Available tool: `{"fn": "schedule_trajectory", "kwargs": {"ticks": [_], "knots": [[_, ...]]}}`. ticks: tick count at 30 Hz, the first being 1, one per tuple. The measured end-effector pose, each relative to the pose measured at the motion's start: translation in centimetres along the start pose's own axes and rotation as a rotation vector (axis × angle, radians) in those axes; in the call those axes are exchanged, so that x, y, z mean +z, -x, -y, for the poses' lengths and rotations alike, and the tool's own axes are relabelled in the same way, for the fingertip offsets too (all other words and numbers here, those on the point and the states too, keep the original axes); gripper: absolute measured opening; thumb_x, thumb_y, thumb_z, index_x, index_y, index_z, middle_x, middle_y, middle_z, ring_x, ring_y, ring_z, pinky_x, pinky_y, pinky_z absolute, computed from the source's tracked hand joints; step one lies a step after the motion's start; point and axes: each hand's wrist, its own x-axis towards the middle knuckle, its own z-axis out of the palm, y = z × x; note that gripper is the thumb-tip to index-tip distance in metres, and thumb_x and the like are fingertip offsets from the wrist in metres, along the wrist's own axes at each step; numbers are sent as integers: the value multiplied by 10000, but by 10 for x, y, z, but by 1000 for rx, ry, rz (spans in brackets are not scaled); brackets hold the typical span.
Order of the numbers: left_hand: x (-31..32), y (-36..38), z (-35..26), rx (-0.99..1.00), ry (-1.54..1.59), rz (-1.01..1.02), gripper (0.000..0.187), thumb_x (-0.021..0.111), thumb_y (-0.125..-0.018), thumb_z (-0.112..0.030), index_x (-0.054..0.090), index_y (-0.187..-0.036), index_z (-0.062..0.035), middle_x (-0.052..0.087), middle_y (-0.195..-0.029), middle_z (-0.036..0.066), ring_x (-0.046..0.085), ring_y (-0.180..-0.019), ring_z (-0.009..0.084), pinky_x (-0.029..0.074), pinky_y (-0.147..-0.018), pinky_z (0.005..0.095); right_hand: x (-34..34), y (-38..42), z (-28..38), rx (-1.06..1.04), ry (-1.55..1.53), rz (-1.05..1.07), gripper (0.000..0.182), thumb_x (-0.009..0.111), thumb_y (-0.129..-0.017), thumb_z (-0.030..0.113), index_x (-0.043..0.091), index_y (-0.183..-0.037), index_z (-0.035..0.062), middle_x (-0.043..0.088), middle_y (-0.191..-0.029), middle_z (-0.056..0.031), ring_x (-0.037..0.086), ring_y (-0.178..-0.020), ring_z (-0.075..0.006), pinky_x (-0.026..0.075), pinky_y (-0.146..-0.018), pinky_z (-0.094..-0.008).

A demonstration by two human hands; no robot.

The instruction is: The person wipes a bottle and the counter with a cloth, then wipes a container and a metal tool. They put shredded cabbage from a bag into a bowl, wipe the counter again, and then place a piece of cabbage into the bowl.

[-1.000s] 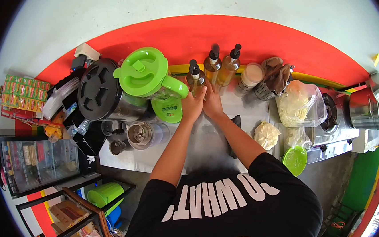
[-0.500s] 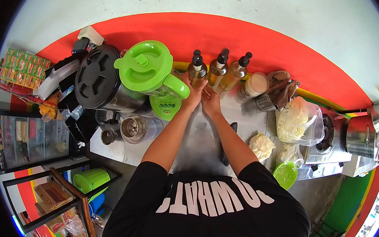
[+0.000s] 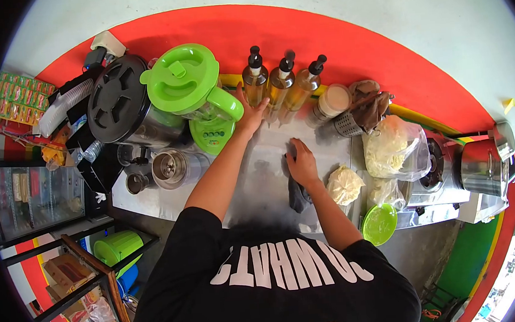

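Three pump bottles of amber liquid stand upright in a row by the red wall. My left hand (image 3: 252, 114) is wrapped round the lower part of the leftmost pump bottle (image 3: 255, 83). Beside it are the middle pump bottle (image 3: 280, 86) and the right pump bottle (image 3: 303, 89). My right hand (image 3: 302, 165) is lower on the metal counter (image 3: 264, 172), its fingers closed on a dark cloth (image 3: 298, 195); the hand partly hides the cloth. A green-lidded blender (image 3: 186, 79) stands left of my left hand.
Left on the counter are a large black-lidded container (image 3: 118, 99) and a steel cup (image 3: 170, 168). To the right stand a stack of cups (image 3: 333, 102), a perforated holder (image 3: 346, 123), a pale plastic bag (image 3: 345, 184), a larger clear bag (image 3: 394, 150) and a green bowl (image 3: 380, 224).
My right hand has come away from the bottles, back toward me, onto the dark cloth. My left hand stays at the leftmost bottle. The whole view has shifted slightly.
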Motion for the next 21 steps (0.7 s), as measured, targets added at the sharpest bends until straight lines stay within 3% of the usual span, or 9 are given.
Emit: {"fn": "schedule_trajectory", "kwargs": {"ticks": [1,2,3,4,5,7,13,17,21], "knots": [[-3,14,4,-57,-85,-26,887,812,-863,-190,292,-1559,-13,473,-1521,209,511,-1364,329,397,-1130,424,0,20,-6,9,-6,1,579,687,-911,135,486,-1419,-57,566,-1408,-287,533,-1354,-409,445,-1108,-443],[-10,26,21,53,-196,31,895,781,-887,-205,252,-1584,-20,408,-1574,239,422,-1451,354,357,-1170,420,3,41,-11,-39,146,-20,674,710,-899,185,429,-1463,-52,473,-1480,-306,441,-1410,-443,382,-1150,-477],[-19,44,23,49,-209,41,895,781,-887,-205,252,-1584,-20,408,-1574,239,422,-1451,354,357,-1170,420,8,59,-17,-88,296,-42,772,734,-886,235,372,-1507,-48,379,-1552,-325,348,-1465,-476,319,-1192,-511],[-30,71,25,-25,-216,144,861,765,-892,-189,271,-1579,-27,411,-1567,245,398,-1461,375,338,-1185,424,18,76,-24,-28,307,32,912,722,-892,334,242,-1567,-45,178,-1633,-343,176,-1521,-506,233,-1218,-552],[-42,99,27,-103,-223,248,829,749,-897,-173,290,-1573,-34,415,-1560,251,374,-1472,395,319,-1200,428,22,84,-26,-15,291,33,912,722,-892,334,242,-1567,-45,178,-1633,-343,176,-1521,-506,233,-1218,-552],[-67,144,46,3,-388,305,710,697,-911,-114,368,-1538,-53,429,-1548,250,375,-1455,418,318,-1200,450,32,87,-32,-28,428,30,962,686,-915,415,182,-1590,-50,127,-1648,-340,145,-1532,-497,218,-1227,-543],[-140,247,41,151,-679,224,548,632,-912,-45,496,-1443,-62,445,-1540,237,393,-1437,435,322,-1191,507,67,-19,-36,29,458,-345,799,616,-960,426,350,-1529,-68,248,-1643,-275,223,-1531,-413,230,-1234,-496],[-203,297,53,119,-838,77,541,638,-910,-68,509,-1436,-69,426,-1558,230,370,-1445,452,300,-1192,536,106,-44,-5,-16,432,-316,788,580,-983,423,319,-1550,-59,245,-1656,-242,220,-1544,-368,210,-1255,-465],[-256,334,66,6,-947,-85,543,648,-926,-105,502,-1448,-69,409,-1575,234,337,-1462,450,296,-1189,534,151,3,38,-132,399,-126,797,556,-1000,408,255,-1575,-53,243,-1661,-226,221,-1550,-346,203,-1264,-442]]}}
